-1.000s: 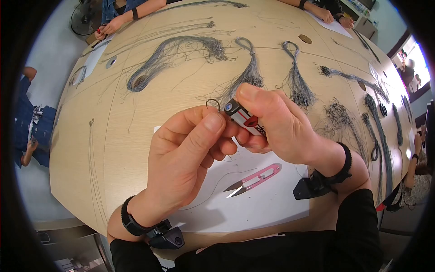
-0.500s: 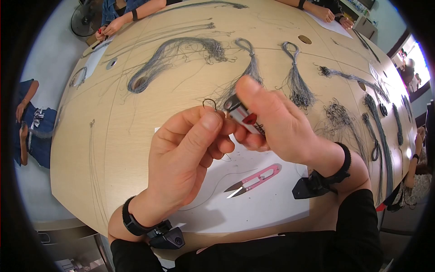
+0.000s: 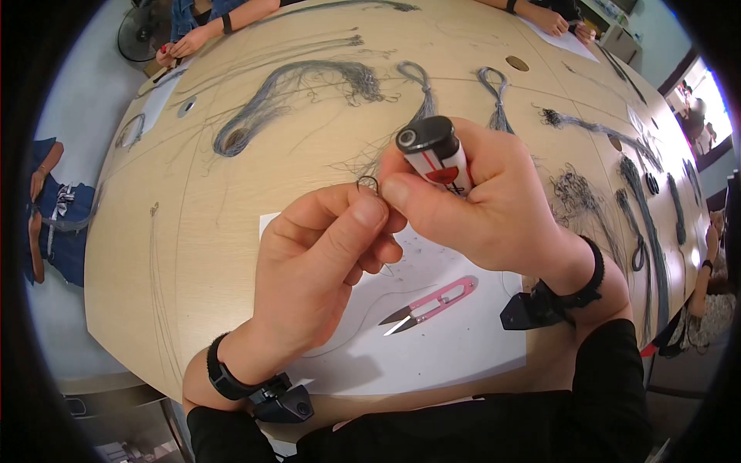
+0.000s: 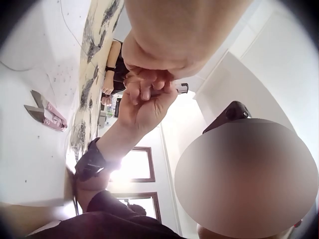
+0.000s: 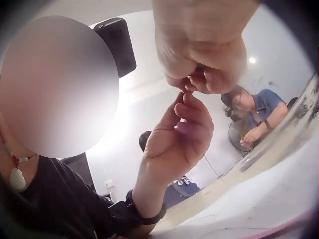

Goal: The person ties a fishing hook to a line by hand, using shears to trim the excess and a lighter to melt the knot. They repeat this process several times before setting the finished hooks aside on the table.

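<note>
Between thumb and forefinger, my left hand (image 3: 312, 262) pinches a small dark fish hook (image 3: 367, 182), its bend sticking up above the fingertips. My right hand (image 3: 498, 208) keeps a black-topped lighter (image 3: 438, 154) with white and red sides in its curled fingers. The right thumb tip meets the left fingertips just beside the hook. No flame shows at the lighter's top. In the left wrist view the lighter's end (image 4: 183, 88) pokes out past the right hand. Pink thread snips (image 3: 432, 305) lie on the white paper (image 3: 463, 347) below the hands.
Bundles of grey line with hooks (image 3: 293, 85) are spread over the wooden table (image 3: 208, 255). Looped bundles (image 3: 492, 85) lie beyond my hands, and more strands (image 3: 648, 224) run along the right side. Other people's hands (image 3: 193, 42) work at the far edge.
The right hand has turned, bringing the lighter from beside the hook to a more upright pose farther right. Its thumb has come down to the left fingertips. The left hand has barely moved.
</note>
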Available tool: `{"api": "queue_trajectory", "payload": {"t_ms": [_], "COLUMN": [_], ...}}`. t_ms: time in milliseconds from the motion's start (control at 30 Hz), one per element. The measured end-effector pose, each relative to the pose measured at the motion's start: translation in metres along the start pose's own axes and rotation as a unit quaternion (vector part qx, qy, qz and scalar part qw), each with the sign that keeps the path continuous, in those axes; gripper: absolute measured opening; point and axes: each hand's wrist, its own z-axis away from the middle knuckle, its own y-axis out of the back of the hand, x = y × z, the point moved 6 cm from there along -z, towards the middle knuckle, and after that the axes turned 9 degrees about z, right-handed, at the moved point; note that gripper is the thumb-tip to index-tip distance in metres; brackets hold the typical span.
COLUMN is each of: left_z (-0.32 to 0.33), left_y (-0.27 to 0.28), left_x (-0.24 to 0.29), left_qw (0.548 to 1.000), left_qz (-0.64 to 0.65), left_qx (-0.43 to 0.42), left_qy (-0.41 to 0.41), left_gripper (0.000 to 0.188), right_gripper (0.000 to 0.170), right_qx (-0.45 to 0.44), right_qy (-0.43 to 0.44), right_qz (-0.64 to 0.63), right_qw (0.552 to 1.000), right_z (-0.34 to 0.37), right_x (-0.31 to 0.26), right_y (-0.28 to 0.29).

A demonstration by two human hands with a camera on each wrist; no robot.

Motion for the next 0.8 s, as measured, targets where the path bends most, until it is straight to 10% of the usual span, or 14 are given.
{"api": "queue_trajectory", "payload": {"t_ms": [800], "left_z": [0.001], "left_y": [-0.003], "left_x": [0.001], "left_qw": [1.000], "left_qz": [0.019], "left_qx": [-0.023], "left_qy": [0.004], "left_gripper": [0.013], "right_gripper": [0.005], "right_qx": [0.005], "right_qy": [0.045], "right_qz": [0.049], "right_qw": [0.998], "right_z": [-0.003], "right_x": [-0.007], "right_y": [0.010]}}
